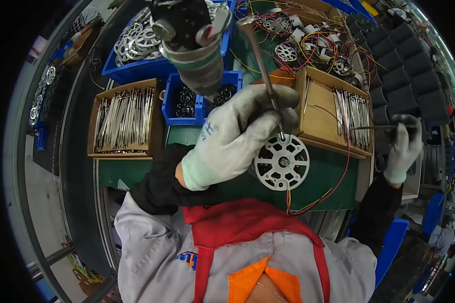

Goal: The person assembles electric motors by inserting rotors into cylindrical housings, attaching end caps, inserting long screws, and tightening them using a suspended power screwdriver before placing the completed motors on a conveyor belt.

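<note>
My left hand (232, 134), in a white glove, is closed around a long metal rod (262, 63). The rod's lower end meets the top rim of a round silver motor cover (282, 169) with cut-out slots. Red and yellow wires (313, 203) come out at the cover's bottom edge. To the right, my right hand (404, 149), also gloved, pinches a thin dark rod (376, 127) held nearly level over the right end of a cardboard box (318, 132) of metal rods.
A dark powered tool (194, 55) hangs above the small blue bins (182, 121). At left is another box of rods (121, 121). Behind are a blue crate (131, 73) of silver covers, wired motor parts (313, 45) and stacked black cups (404, 60).
</note>
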Motion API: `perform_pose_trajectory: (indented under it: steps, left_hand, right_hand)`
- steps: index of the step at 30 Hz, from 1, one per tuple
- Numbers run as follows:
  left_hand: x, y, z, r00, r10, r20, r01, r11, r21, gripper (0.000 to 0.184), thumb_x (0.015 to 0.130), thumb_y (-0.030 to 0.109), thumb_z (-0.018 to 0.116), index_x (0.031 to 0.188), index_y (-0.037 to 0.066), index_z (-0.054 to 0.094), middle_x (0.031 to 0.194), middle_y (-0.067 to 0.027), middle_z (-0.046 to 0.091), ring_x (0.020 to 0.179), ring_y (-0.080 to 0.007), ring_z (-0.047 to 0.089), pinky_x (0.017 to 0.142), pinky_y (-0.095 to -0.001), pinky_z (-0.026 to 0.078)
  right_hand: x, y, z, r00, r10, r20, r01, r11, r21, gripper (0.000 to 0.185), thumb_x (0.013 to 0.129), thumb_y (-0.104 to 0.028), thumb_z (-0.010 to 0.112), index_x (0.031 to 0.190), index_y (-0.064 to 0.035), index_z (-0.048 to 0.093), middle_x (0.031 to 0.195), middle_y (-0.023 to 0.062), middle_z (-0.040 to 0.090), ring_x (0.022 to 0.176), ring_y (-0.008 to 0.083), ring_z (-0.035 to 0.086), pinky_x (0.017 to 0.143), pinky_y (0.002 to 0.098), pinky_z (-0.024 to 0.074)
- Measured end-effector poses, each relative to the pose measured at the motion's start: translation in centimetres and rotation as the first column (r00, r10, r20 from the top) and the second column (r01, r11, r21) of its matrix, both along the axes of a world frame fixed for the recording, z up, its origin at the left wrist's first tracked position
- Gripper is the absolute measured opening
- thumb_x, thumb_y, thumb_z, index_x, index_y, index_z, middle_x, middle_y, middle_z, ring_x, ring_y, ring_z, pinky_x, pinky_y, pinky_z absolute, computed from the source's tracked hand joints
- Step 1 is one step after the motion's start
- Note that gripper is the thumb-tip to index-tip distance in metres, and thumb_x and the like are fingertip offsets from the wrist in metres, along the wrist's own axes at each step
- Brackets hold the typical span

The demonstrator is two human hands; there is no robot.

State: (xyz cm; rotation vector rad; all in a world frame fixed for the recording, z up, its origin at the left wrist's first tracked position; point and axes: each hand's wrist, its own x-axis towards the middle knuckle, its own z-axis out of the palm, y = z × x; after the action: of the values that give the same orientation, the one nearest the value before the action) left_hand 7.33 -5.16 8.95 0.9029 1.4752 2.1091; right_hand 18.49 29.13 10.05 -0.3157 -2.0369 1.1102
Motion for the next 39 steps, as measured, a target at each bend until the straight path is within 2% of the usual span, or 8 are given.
perform_pose_trajectory:
  steps: [2,4,6,8,14,18,28,39]
  left_hand:
    - [-0.3,0.5,-0.3,1.0,-0.023,-0.01,0.023,0.999,0.048,0.033,0.1,0.012,0.048,0.129,-0.003,0.049,0.104,-0.0081,0.064,0.099,-0.0139,0.061,0.091,-0.0292,0.049]
    - [-0.5,0.7,-0.3,0.986,-0.004,-0.169,0.005,1.0,0.003,0.031,0.1,0.01,0.048,0.128,-0.002,0.051,0.101,-0.0074,0.065,0.095,-0.0132,0.062,0.087,-0.0299,0.051]
    - [-0.7,0.5,0.7,0.95,-0.071,-0.304,0.032,0.991,-0.132,0.031,0.096,0.006,0.052,0.126,-0.002,0.053,0.101,-0.0126,0.066,0.095,-0.0186,0.066,0.084,-0.0302,0.052]
    - [-1.3,0.1,0.5,0.787,-0.143,-0.599,-0.03,0.962,-0.27,0.038,0.088,0.005,0.059,0.125,-0.005,0.054,0.105,-0.0196,0.066,0.099,-0.0275,0.067,0.087,-0.0338,0.053]
    - [1.3,-1.1,-3.2,0.835,0.054,-0.548,-0.169,0.972,-0.162,0.085,0.068,0.029,0.08,0.135,-0.007,0.042,0.129,-0.0226,0.056,0.115,-0.0364,0.059,0.098,-0.0397,0.047]
    - [3.4,0.2,-6.6,0.995,0.09,-0.035,-0.092,0.994,-0.051,0.082,0.065,0.024,0.079,0.133,-0.006,0.046,0.127,-0.0216,0.057,0.114,-0.032,0.06,0.098,-0.0383,0.048]
    - [3.9,3.4,-9.5,0.937,0.347,-0.028,-0.334,0.919,0.209,0.071,0.074,0.041,0.067,0.124,-0.008,0.055,0.107,-0.0196,0.068,0.092,-0.0325,0.069,0.082,-0.0381,0.055]
    - [4.1,3.5,-9.9,0.903,0.425,-0.056,-0.393,0.874,0.286,0.069,0.056,0.03,0.074,0.114,-0.008,0.062,0.105,-0.0203,0.068,0.094,-0.0349,0.069,0.081,-0.0413,0.055]
  right_hand:
    - [1.8,-1.8,1.0,0.991,0.079,-0.111,-0.091,0.989,-0.113,0.024,0.095,-0.009,0.051,0.117,0.0018,0.055,0.098,0.0108,0.064,0.08,0.0183,0.066,0.063,0.0214,0.0525]
    - [3.0,-2.4,1.4,0.906,0.311,-0.287,0.053,0.589,0.806,0.019,0.093,-0.006,0.056,0.111,0.0002,0.056,0.092,0.0176,0.061,0.076,0.0197,0.065,0.059,0.0273,0.0575]
    - [3.4,-6.2,3.6,0.802,0.564,-0.197,-0.44,0.78,0.445,0.016,0.092,-0.007,0.059,0.107,-0.0011,0.056,0.089,0.0171,0.06,0.073,0.0193,0.064,0.058,0.0276,0.0572]
    - [3.0,-9.6,4.5,0.582,0.768,-0.268,-0.809,0.581,-0.095,0.012,0.091,-0.012,0.064,0.095,-0.0045,0.056,0.084,0.0158,0.059,0.063,0.0179,0.061,0.054,0.0275,0.0555]
    - [2.7,-11.9,3.5,0.606,0.778,-0.168,-0.793,0.608,-0.045,0.014,0.094,-0.015,0.058,0.104,-0.0071,0.053,0.088,0.0131,0.056,0.069,0.0184,0.059,0.063,0.0282,0.0527]
    - [2.6,-12.4,4.8,0.636,0.769,-0.062,-0.771,0.637,-0.01,0.015,0.093,-0.015,0.059,0.104,-0.006,0.052,0.09,0.0146,0.056,0.069,0.0183,0.059,0.06,0.0297,0.0511]
    - [0.9,-16.8,7.6,0.59,0.48,0.649,-0.794,0.488,0.361,0.034,0.073,-0.007,0.073,0.103,-0.0036,0.058,0.101,0.0168,0.065,0.08,0.0205,0.066,0.058,0.0293,0.0468]
    - [-0.1,-15.9,1.7,0.707,0.496,0.505,-0.705,0.548,0.449,0.042,0.061,-0.016,0.085,0.101,-0.0166,0.072,0.088,-0.0007,0.062,0.07,0.0165,0.058,0.058,0.0287,0.0445]
